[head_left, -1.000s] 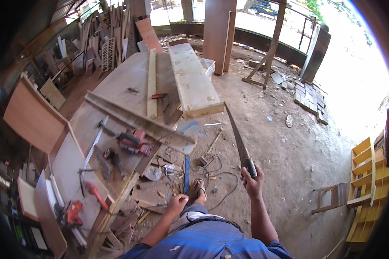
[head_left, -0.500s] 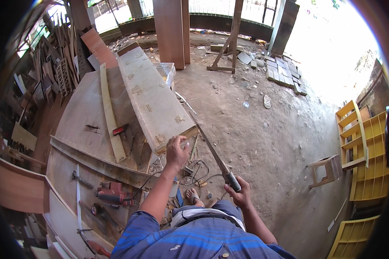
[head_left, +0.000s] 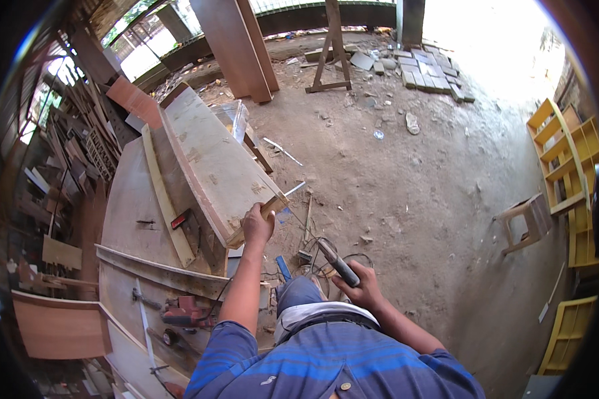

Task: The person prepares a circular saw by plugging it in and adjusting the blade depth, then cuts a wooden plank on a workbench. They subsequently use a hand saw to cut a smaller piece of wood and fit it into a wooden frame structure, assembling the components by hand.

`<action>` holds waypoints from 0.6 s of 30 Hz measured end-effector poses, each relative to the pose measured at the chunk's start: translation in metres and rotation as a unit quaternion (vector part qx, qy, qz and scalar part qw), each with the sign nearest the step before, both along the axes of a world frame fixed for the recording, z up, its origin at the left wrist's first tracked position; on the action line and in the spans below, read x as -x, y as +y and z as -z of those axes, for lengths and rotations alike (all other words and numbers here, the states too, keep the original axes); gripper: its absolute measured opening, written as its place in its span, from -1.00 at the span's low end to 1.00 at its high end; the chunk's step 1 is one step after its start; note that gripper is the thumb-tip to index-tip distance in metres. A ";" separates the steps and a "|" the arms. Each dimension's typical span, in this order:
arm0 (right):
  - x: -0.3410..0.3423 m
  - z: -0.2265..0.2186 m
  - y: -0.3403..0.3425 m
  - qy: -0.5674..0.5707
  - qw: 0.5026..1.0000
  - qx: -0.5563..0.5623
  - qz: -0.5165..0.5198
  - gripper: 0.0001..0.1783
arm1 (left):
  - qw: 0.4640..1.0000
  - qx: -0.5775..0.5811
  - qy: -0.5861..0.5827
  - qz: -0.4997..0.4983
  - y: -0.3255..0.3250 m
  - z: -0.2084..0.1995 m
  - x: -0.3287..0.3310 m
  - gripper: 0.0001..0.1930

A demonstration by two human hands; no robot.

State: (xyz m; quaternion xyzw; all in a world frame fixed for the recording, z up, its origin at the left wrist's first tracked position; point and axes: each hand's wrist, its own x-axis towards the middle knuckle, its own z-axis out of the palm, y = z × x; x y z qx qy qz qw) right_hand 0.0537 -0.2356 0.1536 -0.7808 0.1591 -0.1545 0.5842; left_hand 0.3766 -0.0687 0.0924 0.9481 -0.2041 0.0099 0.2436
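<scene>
A long pale wooden box-like panel [head_left: 209, 146] lies slanted on the work surface to my left. My left hand [head_left: 257, 225] grips the edge of its near end, the fingers partly hidden. My right hand [head_left: 359, 284] is closed round the dark grey handle of a long-bladed hand tool [head_left: 339, 264] in front of my waist. Its narrow blade points away toward the panel's near end and shows almost edge-on, so its kind is unclear.
A wooden strip [head_left: 160, 186], a red power tool [head_left: 185, 311] and a hammer [head_left: 146, 299] lie on the left surface. Cables lie by my feet. A small stool [head_left: 522, 219] and yellow shelf frames [head_left: 566, 149] stand right. Stacked blocks [head_left: 426, 72] lie at the back.
My left hand, raised with fingers loosely curled before, now holds the panel's near edge. The tool in my right hand has swung closer to edge-on. The view has turned slightly.
</scene>
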 end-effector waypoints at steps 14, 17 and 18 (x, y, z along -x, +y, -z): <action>0.010 0.034 0.001 0.081 0.997 -0.007 -0.005 -0.66 | 0.993 -0.099 0.004 0.059 -0.023 -0.010 -0.022 -0.65; -0.011 0.053 0.008 0.060 0.997 -0.024 0.032 -0.50 | 0.989 -0.137 0.031 0.044 -0.027 -0.010 -0.023 -0.63; -0.028 0.059 0.010 0.040 0.997 -0.047 0.042 -0.45 | 0.989 -0.138 0.032 0.040 -0.028 -0.011 -0.021 -0.63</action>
